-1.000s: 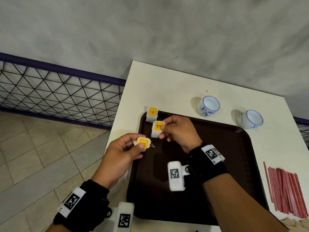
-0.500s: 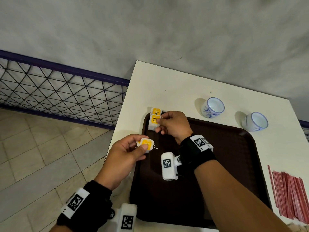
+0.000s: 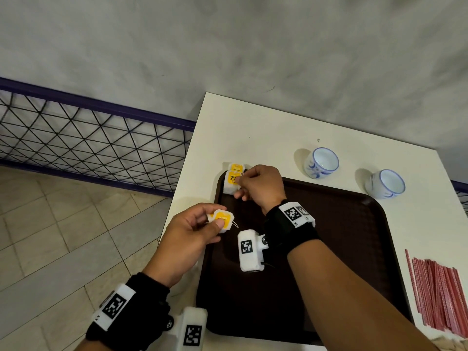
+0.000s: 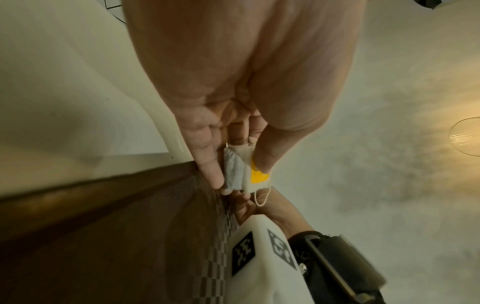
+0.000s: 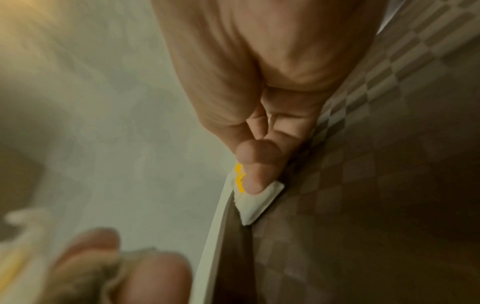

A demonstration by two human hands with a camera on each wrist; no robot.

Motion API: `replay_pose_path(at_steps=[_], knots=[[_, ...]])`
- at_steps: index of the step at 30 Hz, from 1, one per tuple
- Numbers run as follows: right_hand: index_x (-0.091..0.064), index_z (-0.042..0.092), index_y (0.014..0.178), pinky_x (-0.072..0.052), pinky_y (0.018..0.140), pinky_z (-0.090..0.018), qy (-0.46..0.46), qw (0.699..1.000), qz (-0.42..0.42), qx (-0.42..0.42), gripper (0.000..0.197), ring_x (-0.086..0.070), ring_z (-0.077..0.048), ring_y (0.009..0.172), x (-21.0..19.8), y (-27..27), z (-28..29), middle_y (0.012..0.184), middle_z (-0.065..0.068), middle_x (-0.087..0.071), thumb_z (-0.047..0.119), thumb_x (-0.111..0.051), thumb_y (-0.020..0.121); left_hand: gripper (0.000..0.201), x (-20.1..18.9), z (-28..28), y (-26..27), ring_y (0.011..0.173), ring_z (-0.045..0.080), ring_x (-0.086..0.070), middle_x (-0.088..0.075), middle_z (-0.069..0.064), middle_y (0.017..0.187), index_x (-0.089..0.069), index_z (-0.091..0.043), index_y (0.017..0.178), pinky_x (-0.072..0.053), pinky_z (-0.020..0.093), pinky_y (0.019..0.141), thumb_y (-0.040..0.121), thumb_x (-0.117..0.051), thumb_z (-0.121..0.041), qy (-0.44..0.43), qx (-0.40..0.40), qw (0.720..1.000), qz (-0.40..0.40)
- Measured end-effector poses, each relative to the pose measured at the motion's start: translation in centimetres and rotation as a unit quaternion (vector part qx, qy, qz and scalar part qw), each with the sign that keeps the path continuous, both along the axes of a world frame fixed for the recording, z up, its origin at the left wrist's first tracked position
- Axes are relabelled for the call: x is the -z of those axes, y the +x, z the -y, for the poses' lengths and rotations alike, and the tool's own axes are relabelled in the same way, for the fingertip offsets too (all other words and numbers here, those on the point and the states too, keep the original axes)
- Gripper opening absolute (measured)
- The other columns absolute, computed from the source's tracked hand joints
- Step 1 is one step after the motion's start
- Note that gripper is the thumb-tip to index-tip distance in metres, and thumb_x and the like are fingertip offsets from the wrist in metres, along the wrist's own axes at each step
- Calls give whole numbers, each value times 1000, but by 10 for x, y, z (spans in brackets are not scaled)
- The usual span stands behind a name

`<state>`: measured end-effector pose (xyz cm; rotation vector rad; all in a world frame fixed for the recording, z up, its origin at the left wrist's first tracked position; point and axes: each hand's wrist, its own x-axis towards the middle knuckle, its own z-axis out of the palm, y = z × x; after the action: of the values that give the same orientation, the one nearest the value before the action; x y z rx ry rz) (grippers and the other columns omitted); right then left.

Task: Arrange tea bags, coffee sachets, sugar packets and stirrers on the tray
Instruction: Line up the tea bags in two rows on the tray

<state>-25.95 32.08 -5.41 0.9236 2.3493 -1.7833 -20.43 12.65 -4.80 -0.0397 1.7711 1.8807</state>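
A dark brown tray (image 3: 354,249) lies on the white table (image 3: 266,138). One white tea bag with a yellow tag (image 3: 236,167) lies at the tray's far left corner. My right hand (image 3: 258,184) pinches a second tea bag (image 3: 231,182) down at that corner, just in front of the first; the right wrist view shows a fingertip pressing on this tea bag (image 5: 255,200). My left hand (image 3: 192,231) hovers at the tray's left edge and pinches a third tea bag (image 3: 222,220), seen edge-on between thumb and fingers in the left wrist view (image 4: 244,172).
Two white cups with blue rims (image 3: 321,162) (image 3: 386,183) stand on the table behind the tray. A bundle of red stirrers (image 3: 438,292) lies at the table's right edge. A purple-framed mesh fence (image 3: 88,138) and tiled floor are to the left.
My right hand has carried its tea bag away from me to the tray's far left corner, next to the one lying there. The left hand has kept its tea bag almost still.
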Motion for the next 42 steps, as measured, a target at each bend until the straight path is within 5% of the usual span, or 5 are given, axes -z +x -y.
replay_pose_path(at_steps=[14, 20, 28, 33, 42], knots=[[-71, 1, 98, -39, 46, -11, -104, 981, -88, -141, 14, -57, -10, 57, -37, 86, 6, 81, -6, -65, -2, -74, 84, 31, 0, -11, -2, 104, 20, -73, -77, 0, 110, -69, -20, 118, -63, 38, 84, 93, -65, -1, 17, 26, 999, -22], [-68, -7, 92, -37, 46, -9, -88, 986, -89, -108, 10, -51, -1, 46, -35, 97, 2, 61, 5, -62, -2, -73, 85, 31, -5, -19, 2, 104, 20, -73, -77, -2, 111, -70, -22, 115, -63, 38, 82, 93, -66, -1, 21, 22, 999, -23], [-58, 3, 88, -37, 39, -24, -53, 995, -58, -64, 8, -63, -23, 53, -37, 88, -18, 70, -20, -66, 0, -65, 92, 26, -8, -11, -3, 101, 15, -74, -78, -4, 105, -71, -25, 111, -59, 36, 86, 96, -62, -5, 2, -24, 999, -43], [-56, 3, 92, -53, 49, -25, -111, 992, -42, -50, 7, -71, -25, 63, -30, 78, -20, 73, -17, -71, -3, -60, 95, 42, -4, -11, -1, 93, 20, -77, -79, 0, 104, -57, -27, 130, -61, 36, 79, 96, -62, -3, 5, -10, 1000, -26], [-62, 3, 90, -56, 54, -24, -100, 993, -16, -66, 8, -70, -23, 63, -21, 61, -19, 73, -17, -72, -4, -66, 90, 13, 0, -4, 3, 91, 21, -77, -79, 5, 97, -69, -9, 105, -62, 28, 75, 95, -63, -3, 6, -1, 1000, -12]])
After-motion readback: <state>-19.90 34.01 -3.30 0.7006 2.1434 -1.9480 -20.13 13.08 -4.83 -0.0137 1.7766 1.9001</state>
